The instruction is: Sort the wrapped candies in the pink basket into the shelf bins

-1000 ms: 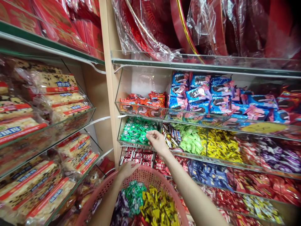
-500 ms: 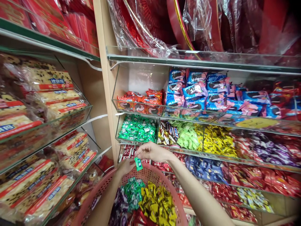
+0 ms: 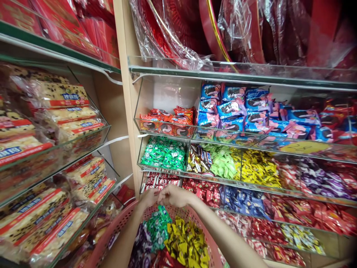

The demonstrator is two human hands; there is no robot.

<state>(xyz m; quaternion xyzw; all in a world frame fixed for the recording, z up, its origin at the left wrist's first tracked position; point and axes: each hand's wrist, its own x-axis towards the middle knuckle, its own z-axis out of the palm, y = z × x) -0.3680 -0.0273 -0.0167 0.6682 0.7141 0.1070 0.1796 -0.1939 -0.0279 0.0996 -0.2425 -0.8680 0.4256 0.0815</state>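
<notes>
My left hand (image 3: 148, 199) is at the far rim of a pink plastic basket (image 3: 205, 225), its fingers curled and partly hidden. My right hand (image 3: 176, 196) meets it there, palm down, with its fingers bent downward and their tips touching or nearly touching the left hand. Just below the fingers is a green-wrapped candy (image 3: 164, 213); I cannot tell whether it is still held or loose. Inside the basket lie green-wrapped candies (image 3: 156, 231), yellow-wrapped candies (image 3: 186, 238) and purple-wrapped candies (image 3: 141, 247), with some red wrappers (image 3: 166, 259) at the bottom.
Ahead, a glass-fronted shelf holds a bin of green candies (image 3: 163, 153), chocolate bars (image 3: 198, 158), yellow candies (image 3: 258, 167) and blue cookie packs (image 3: 231, 106). On the left are packaged pastry bars (image 3: 64, 95). Plastic-wrapped red items (image 3: 178, 29) hang over the upper glass edge.
Both hands have come down to the basket rim, the right one more. The green candy that hung between the fingers is now lower, against the green candies in the basket.
</notes>
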